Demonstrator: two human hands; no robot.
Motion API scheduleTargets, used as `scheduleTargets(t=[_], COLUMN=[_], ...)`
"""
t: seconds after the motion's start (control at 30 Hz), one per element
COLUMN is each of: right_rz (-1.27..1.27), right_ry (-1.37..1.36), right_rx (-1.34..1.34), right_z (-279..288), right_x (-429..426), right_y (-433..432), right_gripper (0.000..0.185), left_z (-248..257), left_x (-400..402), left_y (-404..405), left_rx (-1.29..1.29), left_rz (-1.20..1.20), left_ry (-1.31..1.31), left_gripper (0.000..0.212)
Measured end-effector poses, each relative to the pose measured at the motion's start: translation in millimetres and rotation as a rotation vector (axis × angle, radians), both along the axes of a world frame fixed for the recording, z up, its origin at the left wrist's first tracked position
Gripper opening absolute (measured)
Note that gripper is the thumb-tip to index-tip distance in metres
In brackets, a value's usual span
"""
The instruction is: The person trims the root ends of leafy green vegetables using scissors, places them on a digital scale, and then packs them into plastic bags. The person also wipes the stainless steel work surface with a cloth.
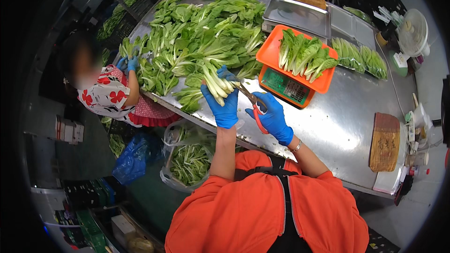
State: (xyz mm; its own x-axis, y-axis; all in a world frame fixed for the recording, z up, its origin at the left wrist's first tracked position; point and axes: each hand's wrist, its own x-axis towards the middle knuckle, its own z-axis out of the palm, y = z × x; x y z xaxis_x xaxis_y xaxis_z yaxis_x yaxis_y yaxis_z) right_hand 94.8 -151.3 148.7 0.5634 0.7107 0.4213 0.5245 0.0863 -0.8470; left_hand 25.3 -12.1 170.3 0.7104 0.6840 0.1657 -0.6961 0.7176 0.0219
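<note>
My left hand (224, 110), in a blue glove, grips a bunch of leafy greens (213, 81) with its pale stem ends towards me. My right hand (274, 116), gloved the same way, holds scissors (257, 116) with red handles. Their blades reach the stem ends; whether they are cutting cannot be told. Just beyond the hands lies a large heap of loose greens (197, 42) on the metal table (316, 119). To the right stands a digital scale (277, 81), topped by an orange tray (272, 47) with several trimmed bunches (299, 54).
Bagged greens (355, 58), an empty metal tray (297, 14) and a wooden board (385, 144) rest on the table. A fan (413, 31) is at the right. Below the table edge is a plastic-lined bin of trimmings (190, 163). A person (109, 91) handles greens at the left; two others stand opposite.
</note>
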Motion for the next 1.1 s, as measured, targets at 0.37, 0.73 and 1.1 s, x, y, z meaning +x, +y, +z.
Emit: scheduleTargets(t=[0.37, 0.73, 1.1], right_rz=[-0.108, -0.103, -0.217], right_ry=[-0.069, -0.228, -0.294], right_rx=[0.0, -0.014, -0.015], right_z=[-9.2, -12.6, -22.5], right_x=[-10.3, -1.9, -2.2], right_y=[3.8, -6.7, 3.1], right_gripper=[0.045, 0.044, 0.043], left_z=[-5.7, -10.7, -14.2], left_x=[0.3, -3.6, 2.0], left_y=[1.2, 4.0, -0.9], left_rx=[-0.032, -0.011, -0.024], left_rz=[-0.021, 0.194, 0.171], left_ry=[-0.097, 0.201, 0.23], left_gripper=[0.05, 0.048, 0.043])
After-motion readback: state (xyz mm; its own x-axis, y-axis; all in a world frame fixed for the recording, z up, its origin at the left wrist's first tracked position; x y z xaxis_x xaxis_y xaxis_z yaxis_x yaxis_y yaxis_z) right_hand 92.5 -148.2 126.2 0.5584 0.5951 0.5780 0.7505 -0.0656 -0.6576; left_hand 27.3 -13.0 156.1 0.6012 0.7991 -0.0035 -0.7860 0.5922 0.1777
